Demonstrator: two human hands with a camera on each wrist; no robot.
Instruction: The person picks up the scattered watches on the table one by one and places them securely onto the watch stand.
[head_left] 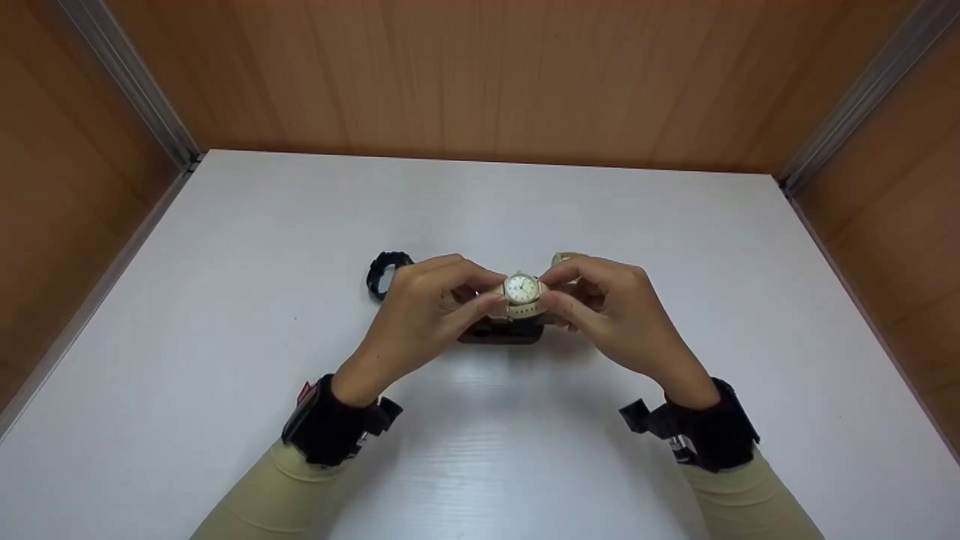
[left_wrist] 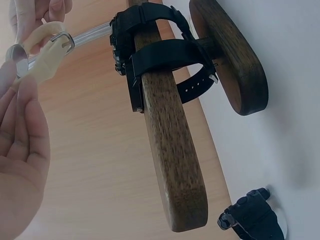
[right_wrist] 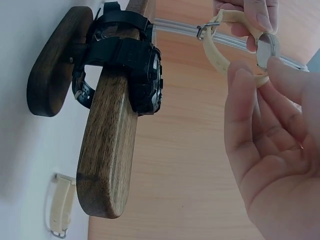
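A cream watch (head_left: 522, 292) with a round white face is held up in the air over the middle of the white table (head_left: 225, 300). Both hands pinch it. The left hand (head_left: 427, 307) grips its left side with thumb and fingers. The right hand (head_left: 607, 307) grips its right side the same way. From the right wrist view the cream strap (right_wrist: 216, 52) curls in a loop with a small metal buckle (right_wrist: 206, 30) at its end.

Just under the watch stands a dark wood stand (left_wrist: 175, 150) with an oval foot (left_wrist: 235, 55). Two black watches (left_wrist: 150, 55) are wrapped around its bar.

Another black watch (head_left: 384, 271) lies on the table, near the left hand. A second cream strap (right_wrist: 60, 207) lies on the table beside the stand.

Brown wood walls (head_left: 480, 75) close in the table on three sides.
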